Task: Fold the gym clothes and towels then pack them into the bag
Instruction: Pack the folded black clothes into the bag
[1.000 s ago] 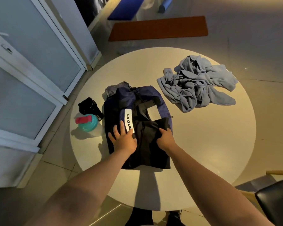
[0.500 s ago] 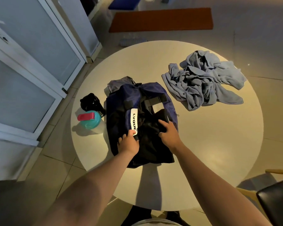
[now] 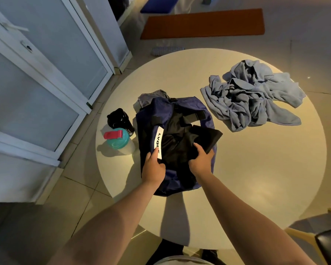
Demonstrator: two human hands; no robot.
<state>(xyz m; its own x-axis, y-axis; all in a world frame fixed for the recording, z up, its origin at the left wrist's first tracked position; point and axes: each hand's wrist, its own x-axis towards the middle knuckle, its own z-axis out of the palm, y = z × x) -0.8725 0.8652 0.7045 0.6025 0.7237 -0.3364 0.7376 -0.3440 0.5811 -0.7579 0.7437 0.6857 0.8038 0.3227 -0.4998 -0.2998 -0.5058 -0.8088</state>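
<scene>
left hand (image 3: 154,167): grips navy bag (image 3: 182,104) rim by its white label | right hand (image 3: 201,161): grasps folded black garment (image 3: 208,137) at bag mouth | blue-grey towel (image 3: 254,96): crumpled on round table (image 3: 256,169), beside bag

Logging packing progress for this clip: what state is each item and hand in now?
navy bag: open, lying on the table.
black garment: folded, partly in the bag's opening.
blue-grey towel: crumpled, unfolded, apart from the bag.
teal-lidded bottle: upright, red cap down.
black bottle: upright, beside the teal-lidded bottle.
left hand: grips the bag's edge by its white label.
right hand: grips the black garment.
</scene>
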